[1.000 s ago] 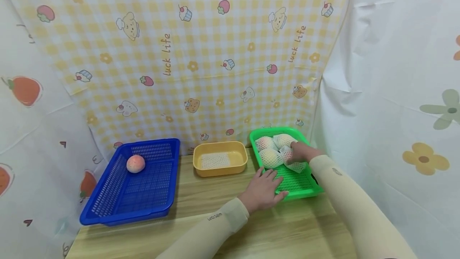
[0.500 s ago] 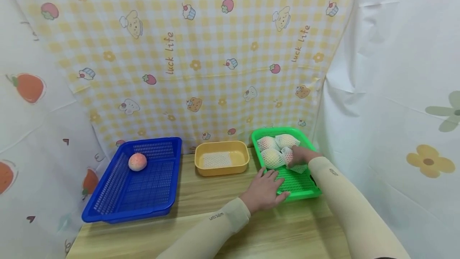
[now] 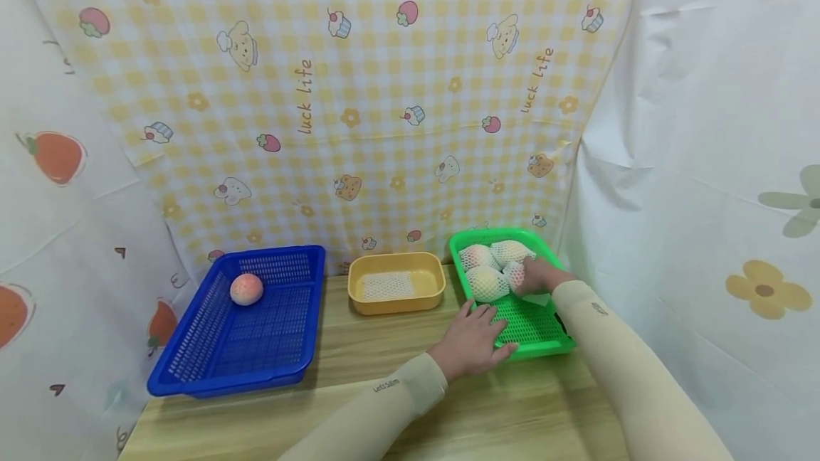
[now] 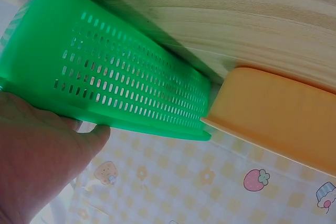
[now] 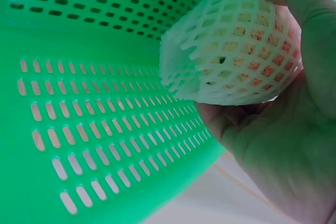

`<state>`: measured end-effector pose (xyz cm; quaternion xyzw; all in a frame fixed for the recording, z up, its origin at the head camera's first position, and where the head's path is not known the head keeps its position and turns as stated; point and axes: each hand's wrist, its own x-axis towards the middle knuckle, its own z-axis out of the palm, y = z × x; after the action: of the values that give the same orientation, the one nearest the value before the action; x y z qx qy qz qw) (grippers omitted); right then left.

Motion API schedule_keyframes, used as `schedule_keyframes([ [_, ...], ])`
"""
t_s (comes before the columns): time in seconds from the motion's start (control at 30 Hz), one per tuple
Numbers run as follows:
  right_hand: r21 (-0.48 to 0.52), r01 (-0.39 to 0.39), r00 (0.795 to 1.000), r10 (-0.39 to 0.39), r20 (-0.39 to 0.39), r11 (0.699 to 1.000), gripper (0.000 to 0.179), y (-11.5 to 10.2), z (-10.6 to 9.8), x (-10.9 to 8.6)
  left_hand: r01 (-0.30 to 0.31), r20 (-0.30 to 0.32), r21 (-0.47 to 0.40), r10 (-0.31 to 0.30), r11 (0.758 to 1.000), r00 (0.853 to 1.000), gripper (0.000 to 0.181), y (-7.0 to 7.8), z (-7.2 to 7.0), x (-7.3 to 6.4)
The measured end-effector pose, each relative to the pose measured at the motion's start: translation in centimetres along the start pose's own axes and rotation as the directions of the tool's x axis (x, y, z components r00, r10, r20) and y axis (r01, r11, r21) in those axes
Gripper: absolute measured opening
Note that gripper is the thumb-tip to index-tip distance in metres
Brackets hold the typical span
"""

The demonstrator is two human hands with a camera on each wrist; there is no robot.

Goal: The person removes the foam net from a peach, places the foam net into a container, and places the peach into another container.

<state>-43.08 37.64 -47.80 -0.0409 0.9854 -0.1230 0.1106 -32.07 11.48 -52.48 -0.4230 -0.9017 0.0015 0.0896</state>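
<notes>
The right hand is gripping a netted peach inside the green basket, thumb and fingers curling round it, beside three more netted fruits. The left hand (its fingers spread) is resting on the basket's rim. To the left, a yellow tray is holding a white net and a blue basket is holding a bare peach.

Front-right netted fruit, partly hidden by the right hand in head view
</notes>
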Motion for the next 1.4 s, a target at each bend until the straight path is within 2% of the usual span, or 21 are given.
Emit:
schedule_keyframes([
  [0.37,-0.016,-0.019,0.993,0.017,-0.114,1.000,0.103,-0.8,-1.5,-1.4,0.010,0.021,-0.003,-0.010,1.000,1.000,0.075,0.0,-0.1,0.0],
  [0.67,0.036,0.049,0.986,-0.042,-0.160,0.998,0.099,-1.6,-2.5,-3.5,0.003,0.027,0.005,-0.004,1.000,1.000,0.074,0.2,-0.2,0.0],
  [0.9,0.046,0.092,0.980,-0.083,-0.179,0.995,0.094,-1.6,-2.5,-4.3,0.007,0.031,0.010,-0.007,1.000,1.000,0.077,0.2,-0.2,0.0],
  [1.03,0.037,0.140,0.969,-0.129,-0.210,0.989,0.090,-2.0,-2.2,-4.7,0.011,0.041,-0.001,-0.011,1.000,0.999,0.076,0.2,-0.2,0.0],
  [1.2,0.035,0.215,0.949,-0.200,-0.245,0.976,0.087,-2.9,-2.0,-5.3,0.020,0.042,-0.072,-0.017,0.997,0.999,0.074,0.0,-0.4,0.0],
  [1.3,0.035,0.252,0.937,-0.235,-0.260,0.967,0.084,-3.7,-2.0,-5.7,0.016,0.006,-0.141,-0.015,0.990,1.000,0.073,-0.4,-0.7,-0.1],
  [1.4,0.013,0.287,0.919,-0.271,-0.287,0.958,0.082,-4.6,-2.0,-6.2,0.007,-0.049,-0.193,-0.016,0.981,0.999,0.070,-1.0,-1.9,-0.7],
])
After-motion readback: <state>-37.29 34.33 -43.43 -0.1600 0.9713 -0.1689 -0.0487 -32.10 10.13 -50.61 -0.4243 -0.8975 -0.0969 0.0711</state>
